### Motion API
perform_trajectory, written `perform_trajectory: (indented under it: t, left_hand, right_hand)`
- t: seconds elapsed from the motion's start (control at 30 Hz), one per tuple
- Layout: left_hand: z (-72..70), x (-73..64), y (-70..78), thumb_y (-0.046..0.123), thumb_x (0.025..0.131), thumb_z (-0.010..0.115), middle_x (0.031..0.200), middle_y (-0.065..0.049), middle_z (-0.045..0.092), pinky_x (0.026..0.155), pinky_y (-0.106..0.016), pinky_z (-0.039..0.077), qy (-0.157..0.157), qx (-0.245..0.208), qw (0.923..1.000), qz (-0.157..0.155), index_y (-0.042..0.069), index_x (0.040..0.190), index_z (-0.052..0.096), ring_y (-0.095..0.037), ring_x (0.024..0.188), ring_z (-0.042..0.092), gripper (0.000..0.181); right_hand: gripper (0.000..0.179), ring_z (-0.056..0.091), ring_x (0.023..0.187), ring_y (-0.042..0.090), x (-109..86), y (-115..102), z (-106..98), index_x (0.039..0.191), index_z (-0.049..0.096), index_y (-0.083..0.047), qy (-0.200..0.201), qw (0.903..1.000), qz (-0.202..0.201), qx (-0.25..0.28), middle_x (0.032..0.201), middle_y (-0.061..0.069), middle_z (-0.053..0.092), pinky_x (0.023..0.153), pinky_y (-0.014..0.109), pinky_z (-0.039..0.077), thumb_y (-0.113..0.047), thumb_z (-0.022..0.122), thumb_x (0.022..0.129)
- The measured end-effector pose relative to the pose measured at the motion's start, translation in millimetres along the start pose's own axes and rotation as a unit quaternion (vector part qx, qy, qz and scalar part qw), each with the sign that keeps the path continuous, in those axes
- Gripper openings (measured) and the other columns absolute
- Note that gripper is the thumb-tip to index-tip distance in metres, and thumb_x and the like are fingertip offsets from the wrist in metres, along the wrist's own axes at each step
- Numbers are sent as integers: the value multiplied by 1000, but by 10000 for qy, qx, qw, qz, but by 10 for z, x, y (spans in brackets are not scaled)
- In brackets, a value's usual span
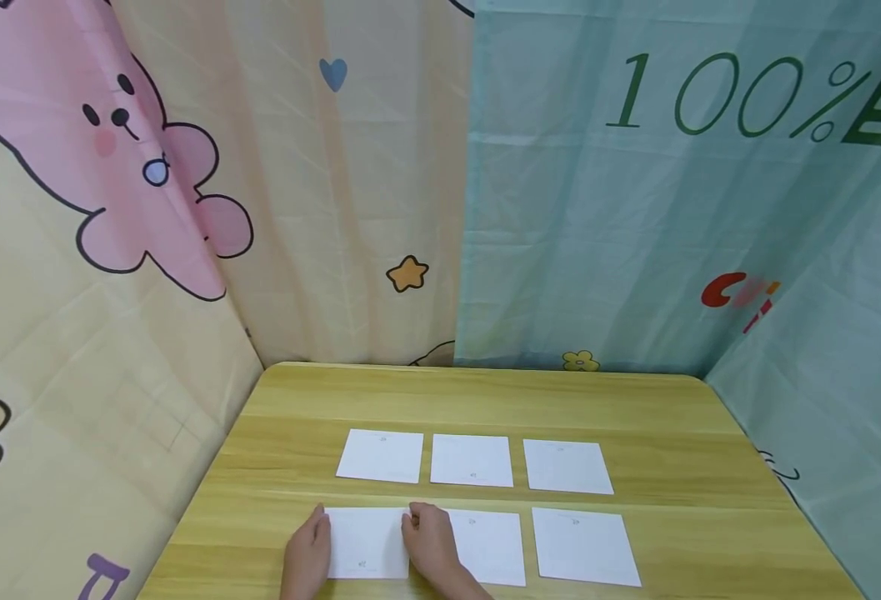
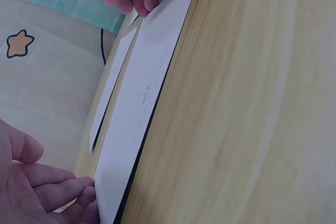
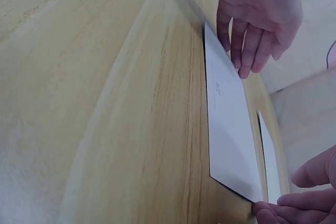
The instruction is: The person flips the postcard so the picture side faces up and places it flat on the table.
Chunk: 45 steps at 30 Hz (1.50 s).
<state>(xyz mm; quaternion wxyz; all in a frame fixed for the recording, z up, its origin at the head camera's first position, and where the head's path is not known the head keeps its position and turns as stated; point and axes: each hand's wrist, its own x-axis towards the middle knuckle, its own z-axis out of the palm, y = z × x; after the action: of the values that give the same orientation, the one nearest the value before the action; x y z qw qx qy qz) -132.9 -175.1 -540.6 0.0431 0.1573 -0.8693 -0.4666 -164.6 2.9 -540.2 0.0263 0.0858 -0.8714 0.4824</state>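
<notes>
A white card (image 1: pixel 365 543) with a small faint mark near its front edge lies at the front left of the wooden table. Along its left edge rests my left hand (image 1: pixel 308 554), fingertips against the side. My right hand (image 1: pixel 431 543) touches the card's right edge near the far corner, overlapping the neighbouring white card (image 1: pixel 488 547) in the head view. In the left wrist view, the left fingers (image 2: pixel 58 187) meet the card's end with the thumb held apart. The right wrist view has the right fingertips (image 3: pixel 268 208) at a corner, thumb also apart.
Behind is a row of three similar cards: left (image 1: pixel 380 456), middle (image 1: pixel 473 461) and right (image 1: pixel 568 467). Another card (image 1: pixel 586 547) lies at front right. Patterned curtains (image 1: pixel 380 183) hang behind and beside the wooden table (image 1: pixel 710 517).
</notes>
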Motion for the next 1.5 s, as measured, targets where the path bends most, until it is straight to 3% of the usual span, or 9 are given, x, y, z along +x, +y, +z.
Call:
perform_trajectory:
  t: [0.1, 0.3, 0.47, 0.63, 0.87, 1.03, 1.27, 1.4, 1.5]
  left_hand:
    - [-23, -4, 15, 19, 100, 28, 133, -31, 35, 100, -52, 26, -13, -257, 9996, -103, -18, 127, 36, -46, 123, 32, 47]
    - [-42, 12, -4, 13, 99, 34, 127, -33, 41, 98, -53, 29, 199, -553, 9983, -11, -22, 123, 39, -47, 119, 36, 43]
    - [-38, 74, -33, -1, 89, 43, 116, -33, 51, 91, -50, 39, 318, -748, 9966, -113, -25, 120, 39, -46, 110, 47, 39]
    - [-62, 138, -76, -10, 80, 51, 108, -32, 57, 82, -39, 48, 243, -974, 9942, -379, -25, 117, 42, -43, 101, 54, 41]
    - [-71, 148, -89, -16, 70, 58, 100, -31, 60, 75, -34, 51, 253, -1125, 9922, -471, -24, 108, 51, -37, 92, 58, 40]
    - [-79, 138, -90, -18, 70, 61, 97, -31, 60, 70, -29, 52, 229, -1162, 9919, -463, -23, 107, 52, -34, 88, 59, 39]
    - [-113, 154, -168, -15, 70, 64, 82, -20, 63, 62, -19, 49, 76, -1222, 9917, -384, -24, 98, 55, -23, 77, 59, 31]
    - [-144, 170, -193, -13, 71, 66, 83, -17, 64, 63, -18, 49, -55, -1220, 9917, -406, -23, 98, 56, -20, 77, 59, 31]
    - [-164, 172, -183, -11, 72, 67, 86, -17, 63, 65, -20, 49, -129, -1242, 9909, -507, -22, 100, 55, -21, 79, 59, 32]
  right_hand:
    - [43, 25, 42, 2, -3, 7, 8, 53, 32, -14, -5, 10000, 23, 60, 46, -12, 25, 41, 18, 20, 2, 57, 84]
    - [45, 25, 41, 2, -12, 12, 23, 54, 30, -16, 39, 9999, 16, 152, 46, -13, 24, 40, 17, 20, 3, 55, 85]
    - [44, 25, 42, 2, -14, 34, 36, 54, 31, -16, 229, 9997, -32, -7, 47, -12, 24, 40, 17, 21, 6, 55, 83]
    - [44, 22, 44, 2, -20, 35, 54, 53, 31, -15, 415, 9990, -77, -139, 48, -13, 21, 41, 17, 20, 6, 56, 82]
    - [44, 22, 43, 2, -25, 19, 54, 53, 29, -16, 447, 9989, -16, -152, 47, -13, 21, 41, 17, 19, 5, 56, 81]
    - [40, 21, 44, 1, -35, 11, 53, 54, 31, -13, 470, 9989, -12, -84, 50, -12, 22, 42, 17, 19, 11, 58, 73]
    - [21, 26, 50, 3, -45, 35, 27, 60, 47, 0, 302, 9994, -121, -149, 56, -6, 36, 44, 18, 23, 19, 55, 57]
    - [23, 39, 55, 6, -28, 64, 35, 68, 56, 2, 390, 9990, -139, -184, 61, -3, 47, 47, 20, 34, 21, 56, 56]
    - [34, 49, 61, 9, -20, 76, 53, 85, 63, 9, 622, 9980, -44, -100, 68, -1, 54, 52, 21, 42, 22, 58, 54]
